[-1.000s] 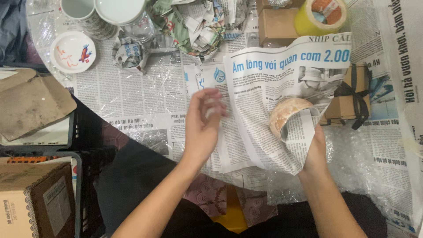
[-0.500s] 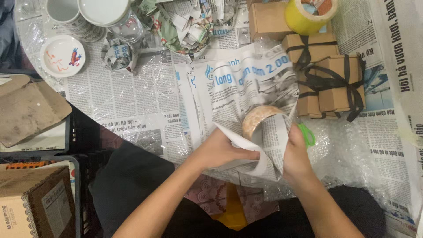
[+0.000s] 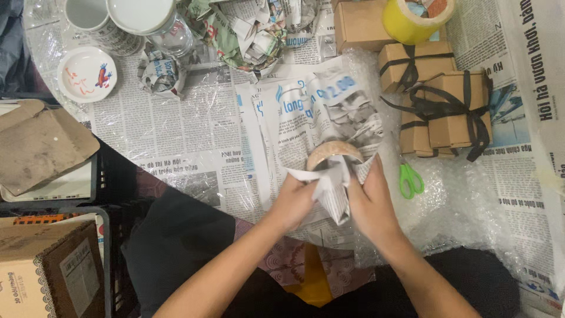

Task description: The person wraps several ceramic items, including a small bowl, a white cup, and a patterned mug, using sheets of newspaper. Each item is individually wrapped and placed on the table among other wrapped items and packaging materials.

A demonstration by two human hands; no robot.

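Both grips (image 3: 292, 202) (image 3: 369, 203) tight on newsprint-wrapped bowl (image 3: 333, 154), brown ribbon-tied boxes (image 3: 448, 106) just right.

Both bare forearms rise from the bottom of the frame and converge at centre. The left hand (image 3: 292, 200) is curled with fingers pinched shut; the right hand (image 3: 369, 203) is cupped, fingers upward.

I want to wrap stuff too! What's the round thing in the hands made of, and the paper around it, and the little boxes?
The bowl looks like glazed ceramic: smooth, pale, rounded rim, though mostly hidden. The paper is thin matte newsprint, printed and creased. The boxes look like plain brown cardboard, dull-surfaced, tied with black ribbon. Both the left hand and right hand fold the paper.
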